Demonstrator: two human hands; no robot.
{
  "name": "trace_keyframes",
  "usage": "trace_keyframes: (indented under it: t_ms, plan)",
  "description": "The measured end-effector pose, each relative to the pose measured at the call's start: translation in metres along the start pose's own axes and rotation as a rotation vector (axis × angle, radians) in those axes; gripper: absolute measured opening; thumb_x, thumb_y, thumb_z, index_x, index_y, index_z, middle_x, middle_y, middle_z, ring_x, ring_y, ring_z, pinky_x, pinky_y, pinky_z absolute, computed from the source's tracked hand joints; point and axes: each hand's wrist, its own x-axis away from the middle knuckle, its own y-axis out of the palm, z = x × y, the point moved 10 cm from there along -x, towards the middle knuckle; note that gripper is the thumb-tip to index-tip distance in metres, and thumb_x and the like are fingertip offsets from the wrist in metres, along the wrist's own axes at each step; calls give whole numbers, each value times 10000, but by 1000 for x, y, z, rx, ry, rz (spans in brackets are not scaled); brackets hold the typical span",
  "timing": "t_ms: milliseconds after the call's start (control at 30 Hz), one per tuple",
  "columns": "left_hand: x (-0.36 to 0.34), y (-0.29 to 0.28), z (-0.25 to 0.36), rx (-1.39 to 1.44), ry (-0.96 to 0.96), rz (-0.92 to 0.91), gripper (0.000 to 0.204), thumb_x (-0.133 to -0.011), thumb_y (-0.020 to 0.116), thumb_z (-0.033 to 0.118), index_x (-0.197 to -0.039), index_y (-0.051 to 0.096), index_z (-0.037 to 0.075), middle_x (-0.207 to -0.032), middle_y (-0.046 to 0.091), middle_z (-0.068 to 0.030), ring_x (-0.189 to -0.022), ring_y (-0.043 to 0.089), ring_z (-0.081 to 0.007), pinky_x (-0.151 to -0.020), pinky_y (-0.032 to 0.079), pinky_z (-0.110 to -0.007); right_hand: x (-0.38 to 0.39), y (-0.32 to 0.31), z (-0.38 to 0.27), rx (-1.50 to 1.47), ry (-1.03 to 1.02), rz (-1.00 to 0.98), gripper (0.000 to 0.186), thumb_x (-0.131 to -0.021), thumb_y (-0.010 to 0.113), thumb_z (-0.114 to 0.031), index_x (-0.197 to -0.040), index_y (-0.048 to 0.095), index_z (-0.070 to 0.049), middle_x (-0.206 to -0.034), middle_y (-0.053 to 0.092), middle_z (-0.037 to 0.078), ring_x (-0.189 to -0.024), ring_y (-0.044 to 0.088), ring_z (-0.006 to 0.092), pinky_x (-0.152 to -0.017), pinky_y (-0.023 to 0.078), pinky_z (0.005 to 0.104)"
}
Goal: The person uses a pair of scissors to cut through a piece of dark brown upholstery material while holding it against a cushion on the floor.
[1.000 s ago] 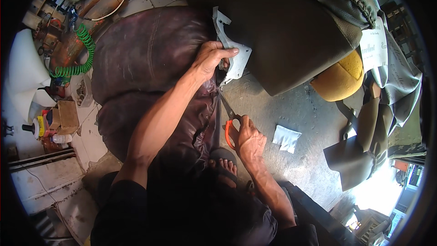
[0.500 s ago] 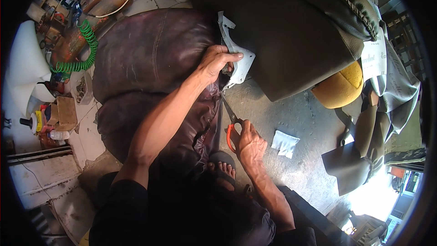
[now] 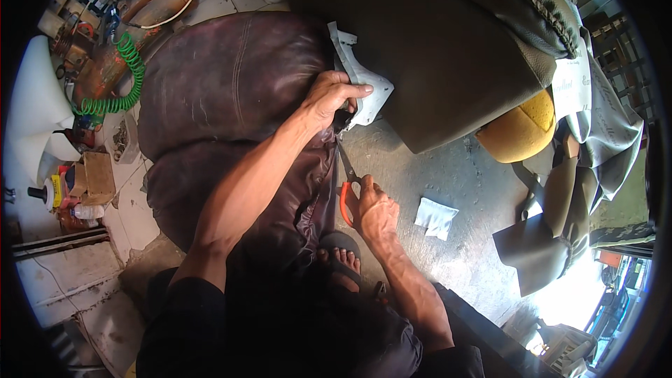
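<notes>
My left hand (image 3: 329, 100) is closed on a torn strip of whitish backing material (image 3: 374, 91) at the edge of a dark maroon leather cushion (image 3: 203, 87). The thumb presses on the strip's pale face; the other fingers are partly hidden behind it. Lower down, my right hand (image 3: 376, 210) grips orange-handled scissors (image 3: 346, 203). Their dark blades point up along the cushion's side, toward the fabric just below my left hand. Whether the blade tips touch the material I cannot tell. A wrinkled maroon cover (image 3: 308, 196) hangs beside the blades.
A large dark olive leather piece (image 3: 420, 49) spreads at the upper right, with yellow foam (image 3: 521, 129) under its edge. On the grey floor lies a small white cloth scrap (image 3: 437, 218). A rusty tank with a green coiled hose (image 3: 133, 87) stands at the left.
My right hand and the scissors have shifted slightly left. My left hand keeps its hold on the strip. The whole view has also moved a little.
</notes>
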Motion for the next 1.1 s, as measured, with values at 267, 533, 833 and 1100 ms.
trace_keyframes:
  t_ms: [267, 533, 833, 1100]
  plan:
    - [4, -29, 16, 172, 3, 120, 212, -777, 824, 114, -750, 634, 23, -701, 639, -76, -584, 581, -145, -542, 443, -274, 21, 13, 23, -154, 2, -4, 522, -915, 664, -541, -977, 573, -31, -725, 683, 239, -725, 694, 462, -634, 533, 542]
    - [14, -5, 2, -32, -108, -151, 175, -892, 755, 160, -950, 723, -2, -887, 714, -65, -772, 645, -133, -704, 484, -288, 88, 86, 157, 99, 81, 94, 392, -892, 710, -347, -1121, 593, -51, -1002, 672, 237, -895, 684, 429, -776, 550, 513]
    - [124, 48, -28, -1509, 509, -293, 655, -800, 765, 222, -1367, 531, -8, -1380, 558, -211, -1345, 477, -355, -1178, 325, -458, -59, 6, -9, 33, -472, 281, 367, -941, 608, -162, -1301, 559, -113, -1337, 586, 135, -1093, 651, 368, -863, 567, 459]
    - [177, -25, -31, -2043, 793, -305, 480, -906, 501, 170, -1370, 562, 63, -1435, 555, -77, -1388, 470, -209, -1185, 346, -383, -79, 34, -50, 147, -624, 132, 138, -887, 602, -169, -1005, 635, -107, -982, 707, 85, -960, 686, 296, -709, 580, 445]
